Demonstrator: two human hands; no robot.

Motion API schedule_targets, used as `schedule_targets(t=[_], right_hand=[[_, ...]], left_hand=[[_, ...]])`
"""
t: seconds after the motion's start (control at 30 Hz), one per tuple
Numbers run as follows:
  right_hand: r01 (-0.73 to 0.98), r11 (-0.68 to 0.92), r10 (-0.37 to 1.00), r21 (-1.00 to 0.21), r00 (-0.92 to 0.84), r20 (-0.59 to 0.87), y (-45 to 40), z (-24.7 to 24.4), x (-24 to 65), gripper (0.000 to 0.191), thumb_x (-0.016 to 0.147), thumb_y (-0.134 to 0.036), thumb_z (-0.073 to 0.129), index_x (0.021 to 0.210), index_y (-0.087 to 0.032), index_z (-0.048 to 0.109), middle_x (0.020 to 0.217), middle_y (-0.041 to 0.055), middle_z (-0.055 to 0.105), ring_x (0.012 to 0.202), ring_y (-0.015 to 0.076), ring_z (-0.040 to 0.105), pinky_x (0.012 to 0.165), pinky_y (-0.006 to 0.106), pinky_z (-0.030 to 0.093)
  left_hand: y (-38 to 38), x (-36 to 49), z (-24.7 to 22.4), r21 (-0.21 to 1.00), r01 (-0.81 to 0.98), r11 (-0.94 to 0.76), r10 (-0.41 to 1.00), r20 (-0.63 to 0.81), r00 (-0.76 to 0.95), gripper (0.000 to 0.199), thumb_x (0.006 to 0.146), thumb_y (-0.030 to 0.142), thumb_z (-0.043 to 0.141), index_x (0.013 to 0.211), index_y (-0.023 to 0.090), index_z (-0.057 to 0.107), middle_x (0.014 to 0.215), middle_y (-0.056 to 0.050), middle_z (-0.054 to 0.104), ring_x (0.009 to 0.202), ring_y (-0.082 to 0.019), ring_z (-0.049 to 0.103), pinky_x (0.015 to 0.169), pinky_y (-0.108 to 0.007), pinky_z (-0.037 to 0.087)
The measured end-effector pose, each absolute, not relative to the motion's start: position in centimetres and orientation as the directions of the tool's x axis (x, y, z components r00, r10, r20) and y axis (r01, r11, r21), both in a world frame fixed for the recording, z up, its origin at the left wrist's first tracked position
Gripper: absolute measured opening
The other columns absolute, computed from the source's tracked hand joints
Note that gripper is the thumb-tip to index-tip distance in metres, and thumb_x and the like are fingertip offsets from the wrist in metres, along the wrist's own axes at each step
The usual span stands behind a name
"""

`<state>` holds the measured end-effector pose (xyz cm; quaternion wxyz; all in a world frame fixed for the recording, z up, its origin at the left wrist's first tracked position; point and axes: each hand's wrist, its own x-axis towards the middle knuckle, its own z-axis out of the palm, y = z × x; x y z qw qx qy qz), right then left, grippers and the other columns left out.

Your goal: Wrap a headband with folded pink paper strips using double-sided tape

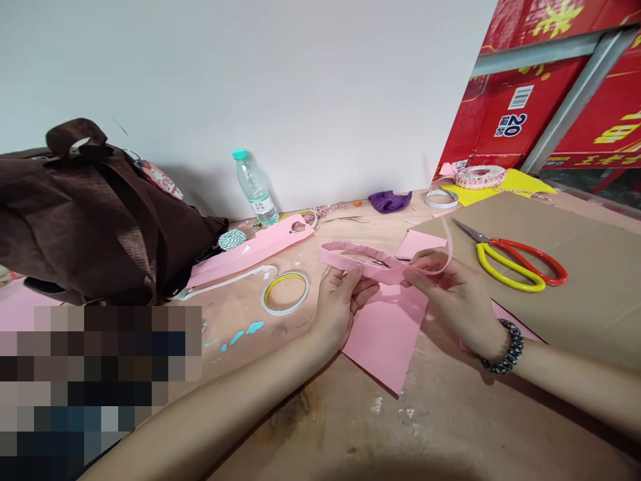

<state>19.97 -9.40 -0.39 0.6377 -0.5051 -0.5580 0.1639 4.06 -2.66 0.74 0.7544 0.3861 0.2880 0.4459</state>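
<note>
A pink paper ring [373,270] with a folded, ridged band is held up over the table between both hands. My left hand [345,294] pinches its lower left edge between thumb and fingers. On the right, my right hand [441,277], with a dark beaded bracelet at the wrist, has thumb and fingers closed on the band's right end. A thin pink strip [447,244] curls up from that end. Beneath the hands lies a pink paper sheet [388,334], partly covered by them.
Red and yellow scissors [521,260] rest on brown cardboard [595,294] at the right. A tape roll [265,300] lies left of my hands. Behind are a water bottle [256,190], purple cloth [390,201] and a white wall. A brown bag [110,214] stands left.
</note>
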Motion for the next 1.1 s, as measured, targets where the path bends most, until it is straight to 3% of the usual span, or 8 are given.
schedule_targets(t=[0.2,0.33,0.63,0.83,1.0,1.1], right_hand=[[0.348,0.381,0.775,-0.857,0.385,0.501,-9.28,-0.04,20.1,0.009,0.085,-0.027,0.067,0.08,-0.02,0.064,0.092,0.0015,0.06,0.087,0.0165,0.055,0.078,0.029,0.04],[0.252,0.32,0.817,-0.913,0.414,0.401,-9.26,-0.28,20.08,0.012,0.085,-0.031,0.066,0.086,-0.019,0.063,0.095,0.0024,0.063,0.084,0.0161,0.056,0.072,0.028,0.042],[-0.007,0.206,0.919,-0.979,0.346,0.191,-9.0,-0.14,19.8,0.029,0.081,-0.044,0.068,0.083,-0.018,0.054,0.07,-0.0001,0.058,0.057,0.0114,0.051,0.05,0.022,0.039],[-0.025,0.214,0.938,-0.977,0.285,0.198,-8.88,0.19,19.71,0.03,0.083,-0.046,0.065,0.083,-0.018,0.054,0.077,0.0015,0.06,0.068,0.0146,0.057,0.059,0.025,0.047],[0.052,0.25,0.948,-0.967,0.189,0.255,-8.98,0.29,19.69,0.026,0.078,-0.037,0.073,0.088,-0.017,0.06,0.084,0.0028,0.062,0.078,0.0175,0.059,0.069,0.028,0.049],[0.109,0.272,0.939,-0.956,0.189,0.289,-9.14,0.25,19.69,0.022,0.08,-0.036,0.071,0.076,-0.016,0.062,0.076,0.0024,0.062,0.072,0.0163,0.058,0.065,0.026,0.048]], left_hand=[[-2.75,4.03,0.8,0.855,-0.425,0.299,0.88,-0.075,0.469,0.03,0.069,0.034,0.08,0.084,0.015,0.062,0.081,-0.004,0.073,0.074,-0.014,0.07,0.069,-0.023,0.056],[-2.64,4.04,0.69,0.863,-0.41,0.294,0.871,-0.065,0.487,0.03,0.07,0.035,0.079,0.085,0.015,0.063,0.081,-0.006,0.074,0.073,-0.016,0.071,0.068,-0.024,0.056],[-2.82,4.09,0.93,0.871,-0.396,0.29,0.855,-0.05,0.516,0.028,0.073,0.033,0.077,0.087,0.013,0.064,0.082,-0.008,0.074,0.07,-0.017,0.071,0.067,-0.025,0.057],[-2.58,3.89,0.8,0.872,-0.392,0.293,0.857,-0.059,0.511,0.031,0.07,0.036,0.079,0.087,0.015,0.063,0.072,-0.003,0.071,0.065,-0.014,0.068,0.063,-0.022,0.056],[-2.56,3.87,0.58,0.881,-0.381,0.282,0.856,-0.052,0.515,0.033,0.072,0.035,0.078,0.093,0.016,0.062,0.07,-0.001,0.069,0.06,-0.013,0.066,0.057,-0.022,0.053],[-2.78,3.85,0.57,0.886,-0.38,0.265,0.86,-0.039,0.508,0.036,0.071,0.037,0.078,0.095,0.016,0.061,0.069,0.0,0.068,0.056,-0.012,0.063,0.054,-0.021,0.052]])
